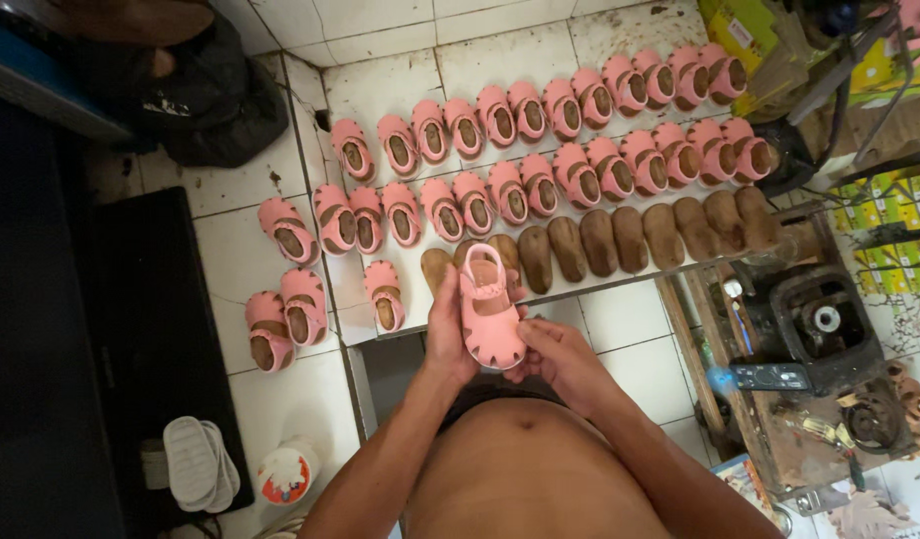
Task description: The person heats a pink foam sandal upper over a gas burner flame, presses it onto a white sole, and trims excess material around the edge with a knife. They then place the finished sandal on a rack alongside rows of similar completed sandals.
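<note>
Pink sandals (540,180) on white board (420,245)

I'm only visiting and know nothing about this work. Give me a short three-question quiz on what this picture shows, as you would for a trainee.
1. True or false: both the left hand and the right hand touch the pink sandal.
2. What lies on the white board in the row nearest the person? A) brown insoles B) blue sandals C) green boxes
3. Fill in: the white slippers lie on the ____ side of the picture.

Key: 1 true. 2 A, the brown insoles, below two rows of pink sandals. 3 left, near a small tub.
</note>
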`<state>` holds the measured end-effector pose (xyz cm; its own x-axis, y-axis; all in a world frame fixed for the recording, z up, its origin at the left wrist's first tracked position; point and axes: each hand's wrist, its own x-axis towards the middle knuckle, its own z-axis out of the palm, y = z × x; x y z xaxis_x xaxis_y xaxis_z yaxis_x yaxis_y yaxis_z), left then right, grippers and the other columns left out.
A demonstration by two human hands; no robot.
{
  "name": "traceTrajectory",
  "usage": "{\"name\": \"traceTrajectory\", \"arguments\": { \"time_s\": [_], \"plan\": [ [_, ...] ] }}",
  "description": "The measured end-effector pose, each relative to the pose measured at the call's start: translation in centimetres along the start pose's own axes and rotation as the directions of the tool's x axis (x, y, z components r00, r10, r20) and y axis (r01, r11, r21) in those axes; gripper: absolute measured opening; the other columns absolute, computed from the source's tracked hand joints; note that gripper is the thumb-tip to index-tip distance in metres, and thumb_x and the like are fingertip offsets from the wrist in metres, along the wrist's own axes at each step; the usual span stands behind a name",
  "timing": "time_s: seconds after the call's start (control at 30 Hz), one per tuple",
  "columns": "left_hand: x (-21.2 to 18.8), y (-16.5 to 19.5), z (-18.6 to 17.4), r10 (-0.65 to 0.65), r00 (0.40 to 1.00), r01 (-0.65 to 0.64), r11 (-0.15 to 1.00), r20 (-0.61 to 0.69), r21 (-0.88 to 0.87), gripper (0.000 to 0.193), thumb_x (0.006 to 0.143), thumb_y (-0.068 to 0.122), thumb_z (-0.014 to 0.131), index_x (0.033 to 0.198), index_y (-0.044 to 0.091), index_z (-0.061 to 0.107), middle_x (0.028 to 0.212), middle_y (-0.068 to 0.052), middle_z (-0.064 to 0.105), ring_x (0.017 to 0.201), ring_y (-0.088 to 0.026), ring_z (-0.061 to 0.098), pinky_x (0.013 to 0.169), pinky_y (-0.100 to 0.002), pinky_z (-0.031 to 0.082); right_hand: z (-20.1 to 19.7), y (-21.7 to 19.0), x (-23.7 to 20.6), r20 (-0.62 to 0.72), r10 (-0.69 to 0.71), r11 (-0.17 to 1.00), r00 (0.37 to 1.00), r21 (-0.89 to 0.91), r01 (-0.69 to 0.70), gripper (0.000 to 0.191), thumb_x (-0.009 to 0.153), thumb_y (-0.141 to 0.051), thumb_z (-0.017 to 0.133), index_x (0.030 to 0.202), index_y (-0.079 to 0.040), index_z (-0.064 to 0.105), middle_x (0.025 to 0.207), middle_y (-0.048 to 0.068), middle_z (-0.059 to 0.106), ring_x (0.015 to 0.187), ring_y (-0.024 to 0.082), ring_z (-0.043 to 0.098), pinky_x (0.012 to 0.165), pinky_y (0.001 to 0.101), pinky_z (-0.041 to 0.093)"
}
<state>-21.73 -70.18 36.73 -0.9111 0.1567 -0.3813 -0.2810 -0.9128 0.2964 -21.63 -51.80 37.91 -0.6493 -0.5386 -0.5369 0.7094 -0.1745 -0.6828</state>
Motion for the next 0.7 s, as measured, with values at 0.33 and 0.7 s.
{"name": "traceTrajectory", "arguments": {
  "time_s": [0.33, 0.7],
  "plan": [
    [-0.1, 0.8, 3.3, 0.0, 0.999, 0.001, 0.999, 0.049, -0.037, 0.059, 0.105, 0.056, 0.042, 0.134, 0.007, 0.058, 0.122, -0.014, 0.068, 0.102, -0.029, 0.069, 0.085, -0.047, 0.058, -1.1, -1.9, -0.8, -0.259, -0.181, 0.92, 0.949, -0.386, 0.071, 0.061, 0.107, -0.043, 0.048, 0.065, -0.001, 0.063, 0.052, 0.006, 0.052, 0.045, 0.013, 0.045, 0.045, 0.0283, 0.033],
    [0.4, 1.9, 7.6, 0.0, 0.993, -0.001, 1.0, 0.116, 0.004, 0.06, 0.107, 0.058, 0.041, 0.128, 0.006, 0.061, 0.114, -0.015, 0.07, 0.092, -0.031, 0.071, 0.077, -0.046, 0.06, -1.1, -4.9, -0.9, -0.15, -0.313, 0.931, 0.938, -0.245, 0.272, 0.058, 0.109, -0.043, 0.045, 0.07, -0.003, 0.061, 0.055, 0.003, 0.05, 0.046, 0.011, 0.04, 0.046, 0.0277, 0.03]
  ]
}}
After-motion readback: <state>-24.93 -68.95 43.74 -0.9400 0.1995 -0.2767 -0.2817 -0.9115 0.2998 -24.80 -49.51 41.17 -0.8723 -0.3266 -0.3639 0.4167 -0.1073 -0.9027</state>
